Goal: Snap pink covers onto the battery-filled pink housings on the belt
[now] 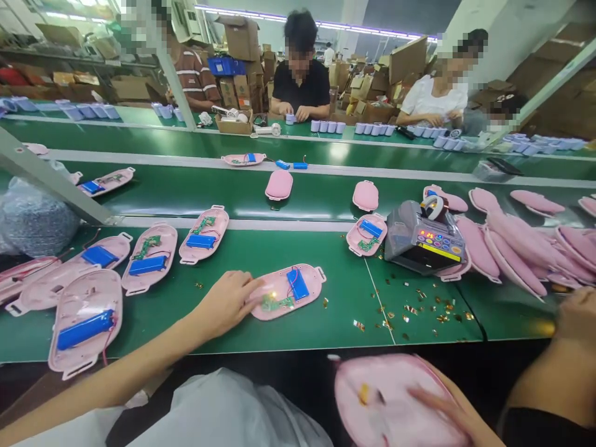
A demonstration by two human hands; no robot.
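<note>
My left hand (228,303) grips the left end of a pink shell (305,301) on the green bench, its fingers on the rim beside a small circuit board (278,303). A blue battery (298,284) lies inside that shell, toward its right end. Low in front of the bench, my right hand (440,403) holds a larger pink piece (367,379), with its fingers over the surface; the hand is smeared by motion. A yellowish patch (364,395) shows on this piece.
More open pink shells (149,248) lie to the left. A grey tape dispenser (424,239) stands at right, near scattered tape bits (410,309) and piled pink pieces (516,248). A co-worker's arm (554,379) is at the right edge; people sit across the bench.
</note>
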